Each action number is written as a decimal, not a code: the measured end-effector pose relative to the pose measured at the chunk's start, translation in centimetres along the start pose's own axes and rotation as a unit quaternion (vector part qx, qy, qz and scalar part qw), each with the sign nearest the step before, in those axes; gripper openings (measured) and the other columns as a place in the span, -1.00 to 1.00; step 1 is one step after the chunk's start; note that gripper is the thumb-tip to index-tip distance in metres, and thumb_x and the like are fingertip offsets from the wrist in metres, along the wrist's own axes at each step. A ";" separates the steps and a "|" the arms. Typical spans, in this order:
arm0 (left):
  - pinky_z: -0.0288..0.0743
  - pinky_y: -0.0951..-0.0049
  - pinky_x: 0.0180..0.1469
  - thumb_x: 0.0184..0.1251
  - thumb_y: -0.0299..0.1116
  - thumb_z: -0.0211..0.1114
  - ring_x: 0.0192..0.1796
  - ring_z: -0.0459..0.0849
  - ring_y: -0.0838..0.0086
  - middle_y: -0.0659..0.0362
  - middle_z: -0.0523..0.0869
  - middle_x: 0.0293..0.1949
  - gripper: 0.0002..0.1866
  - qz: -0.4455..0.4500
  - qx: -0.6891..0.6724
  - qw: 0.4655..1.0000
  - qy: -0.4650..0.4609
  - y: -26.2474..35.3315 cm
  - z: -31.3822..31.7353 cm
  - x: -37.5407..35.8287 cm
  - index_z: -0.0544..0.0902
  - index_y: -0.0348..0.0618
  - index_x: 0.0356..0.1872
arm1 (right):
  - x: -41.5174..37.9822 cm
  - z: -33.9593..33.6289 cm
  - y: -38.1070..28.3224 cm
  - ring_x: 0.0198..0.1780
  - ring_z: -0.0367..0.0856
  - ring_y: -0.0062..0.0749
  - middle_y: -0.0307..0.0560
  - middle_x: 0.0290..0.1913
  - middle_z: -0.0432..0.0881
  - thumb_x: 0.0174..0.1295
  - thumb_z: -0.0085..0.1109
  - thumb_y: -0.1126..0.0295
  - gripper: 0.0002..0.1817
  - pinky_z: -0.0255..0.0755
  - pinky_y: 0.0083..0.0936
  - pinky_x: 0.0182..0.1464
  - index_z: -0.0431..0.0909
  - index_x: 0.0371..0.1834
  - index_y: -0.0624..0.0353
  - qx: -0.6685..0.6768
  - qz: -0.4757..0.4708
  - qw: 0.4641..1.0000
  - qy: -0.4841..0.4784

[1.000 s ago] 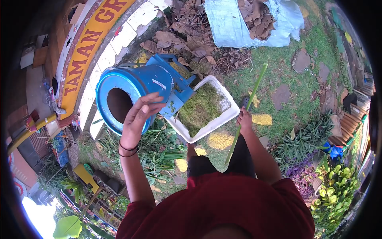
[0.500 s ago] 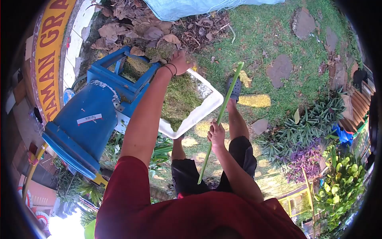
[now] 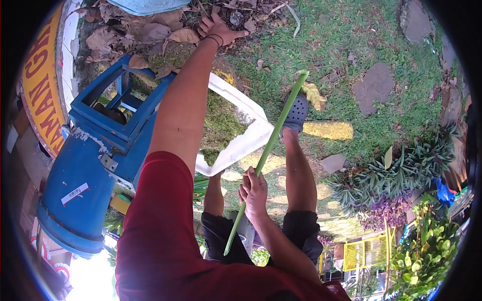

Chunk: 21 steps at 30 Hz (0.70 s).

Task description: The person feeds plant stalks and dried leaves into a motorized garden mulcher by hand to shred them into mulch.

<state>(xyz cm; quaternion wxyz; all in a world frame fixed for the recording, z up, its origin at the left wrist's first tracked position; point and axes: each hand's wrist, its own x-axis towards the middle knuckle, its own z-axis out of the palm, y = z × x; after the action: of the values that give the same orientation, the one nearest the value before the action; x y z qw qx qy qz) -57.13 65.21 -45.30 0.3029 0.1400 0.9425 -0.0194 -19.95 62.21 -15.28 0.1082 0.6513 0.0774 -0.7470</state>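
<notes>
My left hand (image 3: 221, 31) reaches out, fingers spread, over dry leaves and twigs (image 3: 238, 12) on the ground. Nothing shows in its grasp. My right hand (image 3: 254, 190) is wrapped round a long green stalk (image 3: 281, 120), which slants up and right in front of my legs. Under my left forearm stands a white tub (image 3: 241, 156) with a broken-looking rim. Chopped green plant bits (image 3: 223, 120) lie in it, partly hidden by the arm. Beside the tub is a blue machine (image 3: 83, 173) with a drum-like body and an open frame.
Large brown leaves (image 3: 150, 32) and a light-blue sheet or sack (image 3: 148, 4) lie at the top. Flat stones (image 3: 374, 88) and a yellow block (image 3: 329, 130) sit in the grass. Leafy plants (image 3: 386, 175) and a yellow rack (image 3: 366, 253) are at the right.
My left hand has moved from the tub's far edge up to the leaf pile and its fingers have spread. The right hand still holds the stalk. The camera view has shifted.
</notes>
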 end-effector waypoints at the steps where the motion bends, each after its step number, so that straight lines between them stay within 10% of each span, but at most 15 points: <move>1: -0.14 -0.23 0.46 -0.25 0.47 0.46 0.49 -0.21 -0.30 -0.28 -0.26 0.47 0.52 -0.006 -0.023 1.000 0.000 0.4 0.4 0.6 -0.44 -0.01 0.51 | -0.2 0.4 -0.6 -0.76 0.07 -0.74 -0.46 -0.69 0.14 0.44 0.07 0.08 -0.72 0.02 -0.65 -0.74 0.41 -0.35 -0.02 0.006 0.018 1.000 -0.001; 6: 0.14 -0.27 0.39 -0.17 0.30 0.54 0.53 -0.20 -0.28 -0.28 -0.14 0.44 0.43 -0.045 -0.057 0.996 -0.046 2.5 2.2 0.0 -0.38 0.07 0.50 | -0.1 0.8 -1.4 -0.77 0.06 -0.73 -0.45 -0.69 0.14 0.44 0.07 0.07 -0.72 0.02 -0.65 -0.74 0.42 -0.34 -0.02 0.026 0.042 0.999 0.004; 11: 0.60 0.00 0.07 0.01 -0.23 0.55 0.26 0.38 -0.16 -0.13 0.20 0.22 -0.04 -0.053 -0.033 0.998 0.016 4.6 1.6 -2.2 0.05 0.00 0.35 | 0.4 0.7 -1.8 -0.77 0.04 -0.72 -0.45 -0.69 0.14 0.45 0.05 0.08 -0.73 0.02 -0.63 -0.74 0.41 -0.33 -0.03 0.032 0.022 0.999 0.000; 21: 0.44 0.12 0.30 0.06 -0.28 0.50 0.34 0.45 0.01 -0.24 0.37 0.35 -0.14 0.033 -0.168 0.985 0.020 2.0 -0.4 -4.1 0.26 -0.18 0.39 | 1.1 1.0 -1.6 -0.77 0.05 -0.70 -0.44 -0.70 0.10 0.44 0.05 0.10 -0.73 0.01 -0.62 -0.73 0.40 -0.34 0.01 0.025 0.004 1.000 0.007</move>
<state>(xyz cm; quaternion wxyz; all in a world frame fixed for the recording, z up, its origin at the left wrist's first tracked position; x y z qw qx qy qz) -53.62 66.17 -42.51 0.3039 0.1186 0.9330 0.1521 -21.48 63.40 -16.21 0.0945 0.6594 0.0567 -0.7436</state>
